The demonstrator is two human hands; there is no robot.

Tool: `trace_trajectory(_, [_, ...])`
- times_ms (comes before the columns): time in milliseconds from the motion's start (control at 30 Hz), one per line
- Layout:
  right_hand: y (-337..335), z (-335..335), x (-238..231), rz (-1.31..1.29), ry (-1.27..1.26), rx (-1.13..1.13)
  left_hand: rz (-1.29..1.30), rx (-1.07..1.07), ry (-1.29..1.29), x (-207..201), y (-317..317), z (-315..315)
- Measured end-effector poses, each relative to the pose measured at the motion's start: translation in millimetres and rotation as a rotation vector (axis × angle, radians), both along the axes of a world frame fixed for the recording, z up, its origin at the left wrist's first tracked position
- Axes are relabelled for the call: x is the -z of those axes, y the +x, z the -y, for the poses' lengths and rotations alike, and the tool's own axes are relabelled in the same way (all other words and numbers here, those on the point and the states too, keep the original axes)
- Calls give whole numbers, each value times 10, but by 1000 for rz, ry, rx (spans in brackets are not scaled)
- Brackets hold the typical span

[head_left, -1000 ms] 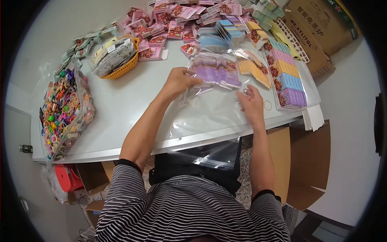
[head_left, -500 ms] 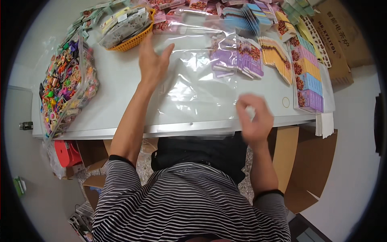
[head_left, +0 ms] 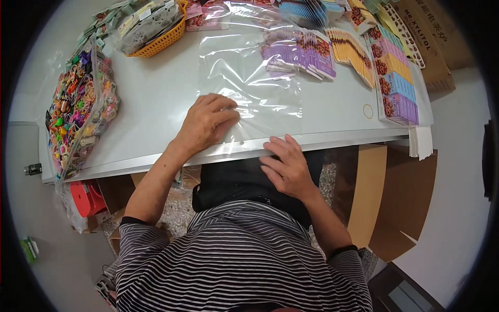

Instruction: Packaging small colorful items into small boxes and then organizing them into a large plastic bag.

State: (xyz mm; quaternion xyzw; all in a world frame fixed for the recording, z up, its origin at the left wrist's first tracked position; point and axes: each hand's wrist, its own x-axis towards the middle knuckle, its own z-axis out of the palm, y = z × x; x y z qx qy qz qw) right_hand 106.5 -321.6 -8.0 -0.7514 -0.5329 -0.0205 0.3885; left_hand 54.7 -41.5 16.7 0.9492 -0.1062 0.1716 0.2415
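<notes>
A large clear plastic bag or sheet (head_left: 270,114) lies creased on the white table, its near part reaching the table's front edge. My left hand (head_left: 210,119) rests palm-down on its left part, fingers loosely bent and the thumb side toward the right. Creases run through the plastic around that hand. My right hand (head_left: 288,169) is at the front edge, by the near right of the plastic, with fingers apart and nothing seen in them. Fanned purple printed packets (head_left: 317,54) lie just beyond, partly under the plastic's far right part.
A clear bag of colourful small trinkets (head_left: 80,109) stands at left, beside a yellow basket (head_left: 161,41) of packets. Yellow packets (head_left: 351,49), a rubber band (head_left: 368,111) and a row of coloured boxes (head_left: 397,83) lie right. Open cardboard boxes (head_left: 371,197) stand below the table.
My left hand has come nearer and right, from the far left side of the plastic onto its near left part. My right hand has moved left and down to the front edge, fingers spreading.
</notes>
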Motion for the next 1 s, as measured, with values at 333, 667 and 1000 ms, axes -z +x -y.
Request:
trace_trajectory(333, [17,-66,-106,-22,146,122,-76,-109,-183,-93,38,55])
trace_trajectory(667, [18,-502,-313,20,-15,31,-27,-109,-247,-333,127,248])
trace_trajectory(1000, [320,-730,-308,200,-286,69,338,3,-67,-494,153,434])
